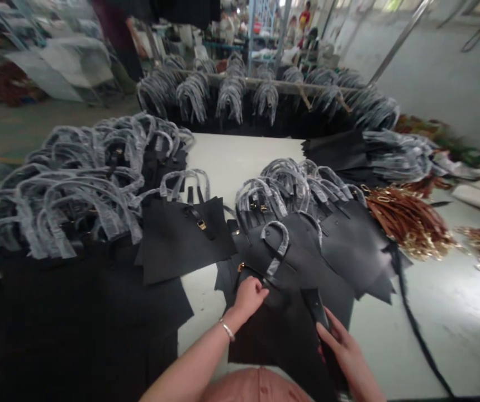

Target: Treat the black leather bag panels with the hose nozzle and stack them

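My left hand (250, 298), a bracelet at its wrist, is closed at a thin black strap (251, 270) with a gold clasp; the fingertips partly hide the grip. Under it lies a black leather-like bag panel (273, 321) on a loose stack. A plastic-wrapped handle (280, 248) loops up from a panel just beyond my fingers. My right hand (342, 343) is wrapped around a long black tool (315, 304) with a shiny flat end, held over the panel's right side. A spot of red shows near its grip; its exact kind is unclear.
Another panel with a gold clasp (181, 240) lies left, beside piled wrapped handles (84, 190). Brown straps with gold hardware (409, 218) lie right on the pale table (248, 153). A black cord (411, 318) runs down the right. Wrapped handles hang over a rail (281, 85) behind.
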`<state>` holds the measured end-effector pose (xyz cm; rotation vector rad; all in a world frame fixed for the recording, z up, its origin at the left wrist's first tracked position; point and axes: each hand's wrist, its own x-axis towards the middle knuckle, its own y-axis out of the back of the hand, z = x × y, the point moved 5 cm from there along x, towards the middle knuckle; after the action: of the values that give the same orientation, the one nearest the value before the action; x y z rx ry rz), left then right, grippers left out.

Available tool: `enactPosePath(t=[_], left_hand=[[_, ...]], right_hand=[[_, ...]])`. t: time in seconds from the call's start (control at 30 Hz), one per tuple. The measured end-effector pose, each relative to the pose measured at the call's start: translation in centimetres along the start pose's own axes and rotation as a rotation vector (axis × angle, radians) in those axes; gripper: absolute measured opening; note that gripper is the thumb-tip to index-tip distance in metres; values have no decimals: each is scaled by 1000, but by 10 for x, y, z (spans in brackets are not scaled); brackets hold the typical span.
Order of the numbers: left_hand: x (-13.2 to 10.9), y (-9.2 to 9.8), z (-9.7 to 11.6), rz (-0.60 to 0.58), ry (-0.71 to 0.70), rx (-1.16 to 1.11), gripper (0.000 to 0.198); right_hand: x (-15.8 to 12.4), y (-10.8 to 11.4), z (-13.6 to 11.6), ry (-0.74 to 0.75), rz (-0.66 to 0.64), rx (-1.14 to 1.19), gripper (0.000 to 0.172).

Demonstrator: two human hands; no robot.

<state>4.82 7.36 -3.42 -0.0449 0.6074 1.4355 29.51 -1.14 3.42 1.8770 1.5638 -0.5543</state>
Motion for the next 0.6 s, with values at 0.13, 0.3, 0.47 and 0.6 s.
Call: enactPosePath(t=[0.13,0.3,0.47,0.6], left_hand=[[21,5,8,-22,30,-279,16],[31,27,28,-219,56,-510,36],[27,78,66,-307,13,-562,82],[26,155,105,-146,-164,-398,83]], right_hand=[[1,-3,-13,20,14,4,98],[1,-2,-16,44,43,29,100],[5,-3,-4,21,17,46,99],[9,-3,1,43,35,17,94]])
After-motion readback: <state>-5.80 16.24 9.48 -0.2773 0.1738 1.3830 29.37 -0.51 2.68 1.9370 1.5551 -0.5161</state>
